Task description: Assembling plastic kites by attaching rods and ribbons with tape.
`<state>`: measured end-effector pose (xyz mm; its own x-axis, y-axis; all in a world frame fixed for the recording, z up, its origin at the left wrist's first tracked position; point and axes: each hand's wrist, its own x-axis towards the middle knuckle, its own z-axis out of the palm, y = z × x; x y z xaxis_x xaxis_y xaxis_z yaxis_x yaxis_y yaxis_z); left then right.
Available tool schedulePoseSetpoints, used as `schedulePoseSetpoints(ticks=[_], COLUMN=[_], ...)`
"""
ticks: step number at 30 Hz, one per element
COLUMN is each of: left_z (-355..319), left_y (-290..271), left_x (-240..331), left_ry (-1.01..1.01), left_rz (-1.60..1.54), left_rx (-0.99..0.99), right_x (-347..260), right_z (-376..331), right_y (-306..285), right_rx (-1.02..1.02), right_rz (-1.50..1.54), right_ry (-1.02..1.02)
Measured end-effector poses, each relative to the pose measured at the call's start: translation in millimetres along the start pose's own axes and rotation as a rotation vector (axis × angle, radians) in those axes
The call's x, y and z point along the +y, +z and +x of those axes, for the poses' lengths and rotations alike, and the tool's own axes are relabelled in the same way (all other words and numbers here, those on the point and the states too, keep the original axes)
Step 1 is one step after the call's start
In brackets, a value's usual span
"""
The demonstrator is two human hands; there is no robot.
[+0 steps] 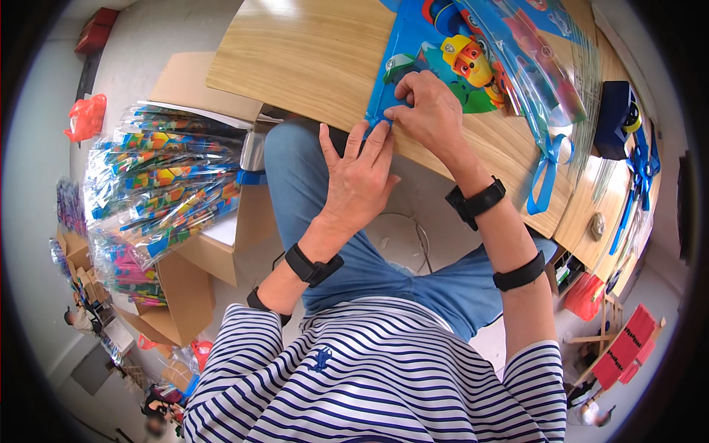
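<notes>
A flat blue cartoon-printed sheet or bag [436,63] lies on the wooden table in front of me, its near corner at the table edge. My left hand [356,177] reaches to that corner with its fingers stretched out and slightly apart, the fingertips on or right by the blue edge. Just above it, my right hand [430,111] is closed in a pinch over the same corner. Whatever lies between its thumb and finger is too small to make out. Clear plastic sleeves [543,88] overlap the print's right side, and a blue ribbon [548,173] hangs beside them.
Left of my knee, an open cardboard box [188,295] holds many plastic-wrapped printed packs [170,177]. A dark blue tape dispenser [614,122], more blue ribbon [644,166] and a small brown lump [597,226] lie on the table's right. Red plastic bags [87,118] hang about.
</notes>
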<state>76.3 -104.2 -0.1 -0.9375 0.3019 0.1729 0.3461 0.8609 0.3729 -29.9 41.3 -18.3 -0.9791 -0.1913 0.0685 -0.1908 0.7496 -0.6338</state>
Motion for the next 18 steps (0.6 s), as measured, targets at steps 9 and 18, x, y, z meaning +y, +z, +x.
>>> schedulePoseSetpoints(ticks=[9,18], left_z=[-0.8,-3.6], left_y=[-0.6,4.1], left_x=[3.4,0.4], left_ry=[0.013,0.049], left_rz=[0.05,0.055], left_rx=[0.014,0.031], right_x=[-3.1,0.3], right_z=[0.8,0.2], right_y=[-0.1,1.8], right_rx=[0.003,0.047], right_rz=[0.003,-0.003], right_ry=[0.024,-0.012])
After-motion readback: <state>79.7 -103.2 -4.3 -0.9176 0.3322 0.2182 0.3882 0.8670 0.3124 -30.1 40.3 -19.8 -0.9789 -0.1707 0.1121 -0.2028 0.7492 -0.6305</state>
